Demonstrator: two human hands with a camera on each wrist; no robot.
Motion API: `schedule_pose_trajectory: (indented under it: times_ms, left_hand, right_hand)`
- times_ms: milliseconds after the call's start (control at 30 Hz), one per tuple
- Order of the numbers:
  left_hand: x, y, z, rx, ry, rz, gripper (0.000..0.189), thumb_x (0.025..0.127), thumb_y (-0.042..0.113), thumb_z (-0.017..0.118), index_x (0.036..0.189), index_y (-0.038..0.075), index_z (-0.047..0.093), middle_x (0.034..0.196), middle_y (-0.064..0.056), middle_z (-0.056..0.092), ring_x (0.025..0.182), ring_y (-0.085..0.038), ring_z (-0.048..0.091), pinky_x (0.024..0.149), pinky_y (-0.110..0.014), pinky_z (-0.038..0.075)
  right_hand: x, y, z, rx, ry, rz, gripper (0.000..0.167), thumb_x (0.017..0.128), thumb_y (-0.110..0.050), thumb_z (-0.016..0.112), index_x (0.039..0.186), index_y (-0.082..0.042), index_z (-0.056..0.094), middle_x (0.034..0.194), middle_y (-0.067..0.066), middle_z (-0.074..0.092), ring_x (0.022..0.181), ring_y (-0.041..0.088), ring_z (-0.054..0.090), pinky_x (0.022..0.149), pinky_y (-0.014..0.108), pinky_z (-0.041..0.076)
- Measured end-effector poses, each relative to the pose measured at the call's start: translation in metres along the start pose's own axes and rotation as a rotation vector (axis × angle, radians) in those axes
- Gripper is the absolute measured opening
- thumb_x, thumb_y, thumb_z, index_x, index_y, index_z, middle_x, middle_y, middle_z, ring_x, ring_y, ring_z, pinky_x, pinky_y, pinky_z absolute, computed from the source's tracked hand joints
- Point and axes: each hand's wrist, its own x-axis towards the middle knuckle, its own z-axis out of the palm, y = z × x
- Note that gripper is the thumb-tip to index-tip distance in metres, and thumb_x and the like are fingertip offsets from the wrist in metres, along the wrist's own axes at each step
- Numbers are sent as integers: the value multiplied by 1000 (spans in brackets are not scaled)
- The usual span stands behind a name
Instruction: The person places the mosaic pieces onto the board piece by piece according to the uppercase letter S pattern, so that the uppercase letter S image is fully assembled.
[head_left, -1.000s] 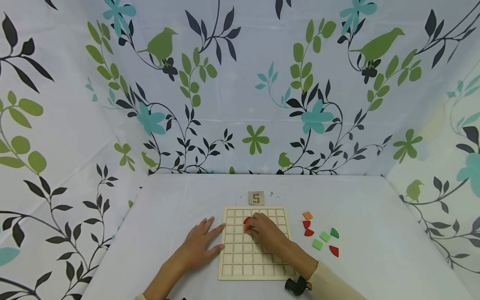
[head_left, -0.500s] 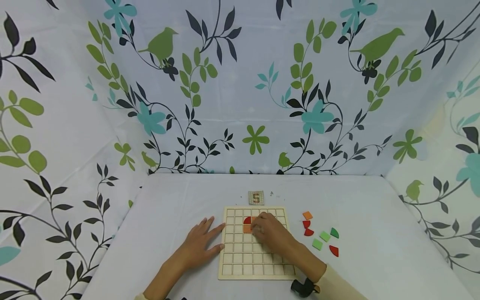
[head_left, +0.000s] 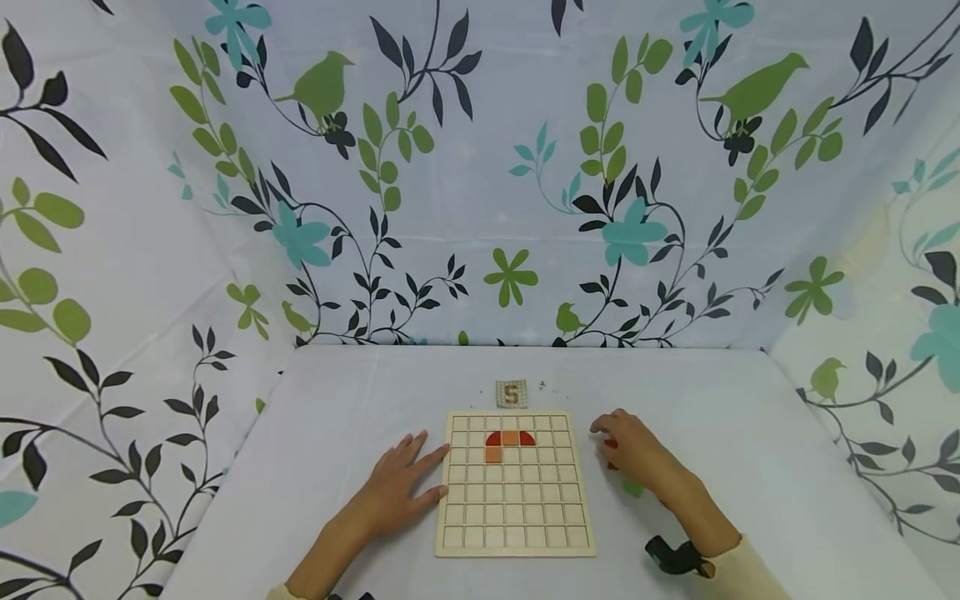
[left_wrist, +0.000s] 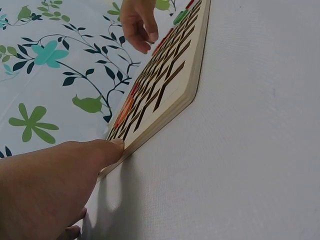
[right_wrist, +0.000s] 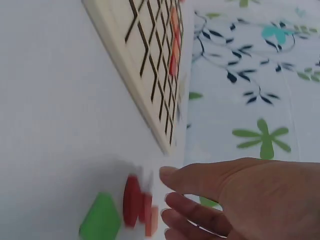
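A wooden grid board (head_left: 517, 517) lies on the white table. In its upper cells sit two red quarter-circle tiles (head_left: 492, 438) and two orange square tiles (head_left: 510, 438). My left hand (head_left: 397, 487) lies flat with spread fingers, its thumb and a fingertip touching the board's left edge. Right of the board, my right hand (head_left: 641, 450) hovers over loose tiles, thumb and fingers apart, holding nothing. Below its fingers, the right wrist view shows a red tile (right_wrist: 132, 200), an orange tile (right_wrist: 151, 221) and a light green tile (right_wrist: 101, 218). The hand hides the other loose tiles in the head view.
Behind the board lies a small card with an S pattern (head_left: 512, 394). A patterned curtain (head_left: 450, 208) rises at the back and both sides of the table. A black wrist camera (head_left: 671, 557) is on the right forearm.
My right hand has left the board and moved right to the loose tiles. A second red quarter-circle now shows right of the top orange square. The left hand stays put.
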Motion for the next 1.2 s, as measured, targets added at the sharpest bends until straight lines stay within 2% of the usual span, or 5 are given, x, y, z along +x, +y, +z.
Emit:
schedule_pose_trajectory:
  times_ms: [267,600,833,967,1200]
  left_hand:
    - [0,-1,1,-2,-3,-4,66,104,57,59,162,30,45,172,-16,29,160,-44,22,125,-70,21]
    - [-1,-1,1,-6,7,-2,65,104,56,59,162,29,45,172,-17,29,160,-44,22,125,-69,20]
    - [-1,-2,1,-1,1,-6,66,104,57,59,162,30,44,173,-17,28,160,-44,21,126,-68,19]
    - [-1,-2,1,-1,0,0,66,104,56,59,162,29,45,172,-18,29,160,-45,22,125,-69,20]
    - [-1,-1,2,-5,6,3,65,104,55,59,162,28,45,172,-18,29,160,-45,21,126,-69,19]
  right_hand:
    - [-7,17,-10,68,-61,116,16,96,-2,73,111,-3,74,111,10,65,98,25,60,93,48,59]
    - [-8,28,-4,79,-48,129,17,98,-18,76,108,-7,68,89,2,60,81,17,54,70,31,51]
    - [-11,27,-13,131,-104,95,25,96,-5,72,122,-7,70,111,4,65,104,22,62,93,46,60]
    - [-13,29,-16,114,-137,83,20,97,-5,70,116,-11,72,109,4,64,103,23,61,91,46,60]
    - [-9,36,-10,84,-93,59,17,99,-11,73,116,-9,72,110,4,64,101,22,60,92,46,58]
